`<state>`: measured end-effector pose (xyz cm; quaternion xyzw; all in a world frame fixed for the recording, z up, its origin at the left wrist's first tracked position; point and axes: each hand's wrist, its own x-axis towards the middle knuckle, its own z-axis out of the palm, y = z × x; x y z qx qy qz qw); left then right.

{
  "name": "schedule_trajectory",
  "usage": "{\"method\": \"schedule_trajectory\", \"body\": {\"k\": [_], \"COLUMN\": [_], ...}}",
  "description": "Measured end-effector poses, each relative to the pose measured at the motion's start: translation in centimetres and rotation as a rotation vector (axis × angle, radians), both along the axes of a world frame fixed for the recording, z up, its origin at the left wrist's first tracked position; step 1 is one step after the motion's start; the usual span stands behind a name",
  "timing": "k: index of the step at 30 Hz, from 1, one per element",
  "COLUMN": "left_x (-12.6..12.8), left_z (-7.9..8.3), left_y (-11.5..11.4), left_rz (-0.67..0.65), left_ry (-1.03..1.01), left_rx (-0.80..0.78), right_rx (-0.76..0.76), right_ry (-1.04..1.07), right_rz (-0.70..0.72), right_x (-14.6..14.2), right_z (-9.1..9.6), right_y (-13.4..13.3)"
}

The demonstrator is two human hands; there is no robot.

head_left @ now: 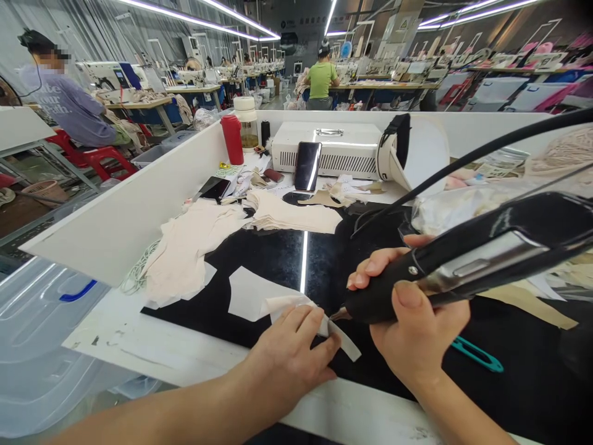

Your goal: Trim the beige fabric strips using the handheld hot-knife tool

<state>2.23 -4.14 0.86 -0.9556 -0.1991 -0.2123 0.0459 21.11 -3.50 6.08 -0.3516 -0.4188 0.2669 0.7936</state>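
Note:
My right hand [414, 334] is wrapped around the thick black body of a corded hand tool [491, 259] with a metal lever on its side. Its narrow metal tip points left and meets the edge of a pale fabric piece [248, 295], or comes very close to it. That piece lies partly folded on the black work surface [259, 253]. With bent fingers, my left hand [296, 346] pinches and presses the folded fabric just left of the tip; the fingertips partly hide the fold. A narrow end of the fabric sticks out beyond my fingers.
Behind the fabric lie stacks of cream cut pieces [185, 247]. A phone [308, 165] leans on a white vented box [331, 148], near a red bottle [232, 139]. A teal tool [479, 355] lies right. The black cable [463, 164] arches overhead. Co-workers sit at sewing tables beyond.

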Motion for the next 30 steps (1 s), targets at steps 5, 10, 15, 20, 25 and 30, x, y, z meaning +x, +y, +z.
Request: {"method": "schedule_trajectory", "body": {"k": [5,10,15,20,25,30], "left_x": [-0.3,-0.7,-0.8,-0.6,-0.6,-0.7], "left_z": [-0.6,-1.6,-1.9,-1.8,-1.9,-1.6], "left_y": [-0.3,-0.7,-0.9,-0.9,-0.9,-0.9], "left_rz": [0.03,0.035,0.035,0.046,0.045,0.049], "left_ry": [-0.001,-0.032,-0.024,-0.019,-0.017,0.009], "left_rx": [0.041,0.047,0.025,0.042,0.049,0.03], "right_rx": [-0.011,-0.036,-0.011,0.002,-0.027,-0.065], "right_ry": [0.0,-0.039,-0.019,-0.008,-0.033,-0.054], "right_rz": [-0.001,-0.029,0.005,-0.008,-0.008,-0.027], "right_x": [0.0,-0.1,-0.2,0.0,0.1,0.1], "right_z": [0.1,0.0,0.1,0.7,0.5,0.3], "right_y": [-0.1,-0.1,0.0,-0.4,-1.0,-0.9]}}
